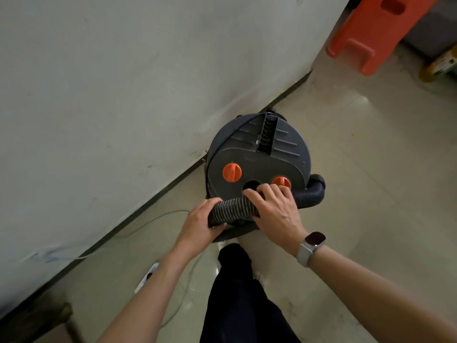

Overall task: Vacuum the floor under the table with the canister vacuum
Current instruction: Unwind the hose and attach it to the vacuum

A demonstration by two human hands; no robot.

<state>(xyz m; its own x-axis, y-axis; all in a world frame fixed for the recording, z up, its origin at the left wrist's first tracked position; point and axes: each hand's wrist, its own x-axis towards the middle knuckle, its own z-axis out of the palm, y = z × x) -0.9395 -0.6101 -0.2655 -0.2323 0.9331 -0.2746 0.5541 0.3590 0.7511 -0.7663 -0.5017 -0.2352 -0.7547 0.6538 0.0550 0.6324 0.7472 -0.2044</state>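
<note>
1. The floor (346, 144) here is beside a wall (123, 70); I see no table in view, so I judge no vacuuming under it is done yet.
2. The vacuum (257, 154) stands on the floor against the wall, just in front of my leg.
3. The hose (237, 206) lies across its near edge; no nozzle is visible.
4. My left hand (200, 224) grips the hose end, and my right hand (274, 209) has its fingers curled over the hose. All the cleaning is left.

A scuffed pale wall (123, 82) meets a glossy beige tiled floor (358, 169) along a dark baseboard (158, 194). An orange plastic stool (371, 33) stands far off, upper right.
</note>
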